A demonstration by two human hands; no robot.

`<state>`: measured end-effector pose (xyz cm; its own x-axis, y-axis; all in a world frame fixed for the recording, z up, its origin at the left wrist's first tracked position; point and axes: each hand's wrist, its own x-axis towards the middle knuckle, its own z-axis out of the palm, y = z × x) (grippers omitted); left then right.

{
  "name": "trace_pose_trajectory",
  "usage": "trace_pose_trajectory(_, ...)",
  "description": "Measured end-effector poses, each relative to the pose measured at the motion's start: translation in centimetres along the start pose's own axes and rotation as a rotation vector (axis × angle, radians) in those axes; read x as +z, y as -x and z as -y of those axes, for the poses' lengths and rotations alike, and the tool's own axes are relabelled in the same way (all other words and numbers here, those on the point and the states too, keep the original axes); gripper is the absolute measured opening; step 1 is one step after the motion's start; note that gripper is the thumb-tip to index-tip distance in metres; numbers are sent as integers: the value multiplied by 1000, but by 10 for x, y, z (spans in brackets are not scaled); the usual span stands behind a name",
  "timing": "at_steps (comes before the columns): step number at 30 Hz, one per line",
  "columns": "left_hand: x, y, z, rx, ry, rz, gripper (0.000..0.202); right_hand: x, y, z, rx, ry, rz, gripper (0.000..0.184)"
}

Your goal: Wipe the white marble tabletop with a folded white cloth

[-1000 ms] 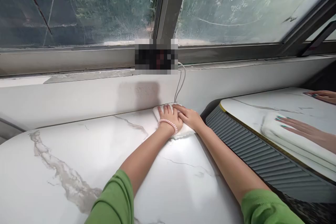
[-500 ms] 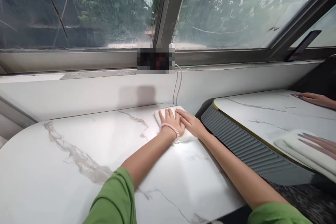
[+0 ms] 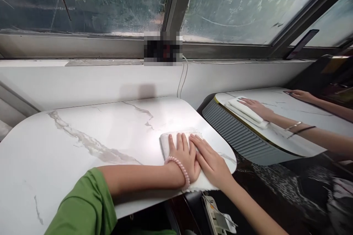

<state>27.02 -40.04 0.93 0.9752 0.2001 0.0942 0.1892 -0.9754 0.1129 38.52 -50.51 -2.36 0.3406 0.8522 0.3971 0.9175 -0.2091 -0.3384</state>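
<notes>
A folded white cloth (image 3: pixel 166 143) lies flat near the front right edge of the white marble-patterned table (image 3: pixel 116 128). My left hand (image 3: pixel 184 156), a pink bead bracelet at its wrist, rests palm down on the cloth with fingers stretched out. Beside it, my right hand (image 3: pixel 211 159) also presses flat on the cloth, its fingertips touching or slightly overlapping the left hand's side. The middle of the cloth is hidden under both hands.
To the right, another person's hand (image 3: pixel 255 107) lies on a second white cloth (image 3: pixel 245 114) on a neighbouring marble table (image 3: pixel 289 143). A power strip (image 3: pixel 212 214) is below the table edge. White cables (image 3: pixel 184 77) hang by the window wall.
Both my hands and the cloth have slid from the table's back edge toward me. The other person's hand and cloth have moved away toward the back of their table.
</notes>
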Motion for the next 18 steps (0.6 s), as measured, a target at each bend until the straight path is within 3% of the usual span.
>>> trace_pose_trajectory(4, -3, 19, 0, -24, 4, 10, 61, 1, 6, 19, 7, 21, 32, 49)
trace_pose_trajectory(8, -5, 14, 7, -23, 35, 31, 62, 5, -6, 19, 8, 34, 60, 48)
trace_pose_trajectory(13, -4, -17, 32, -131, 57, 34, 59, 22, -45, 4, 49, 60, 65, 48)
trace_pose_trajectory(18, 1, -67, 89, -145, 38, -10, 55, 49, -116, -15, 66, 82, 58, 47)
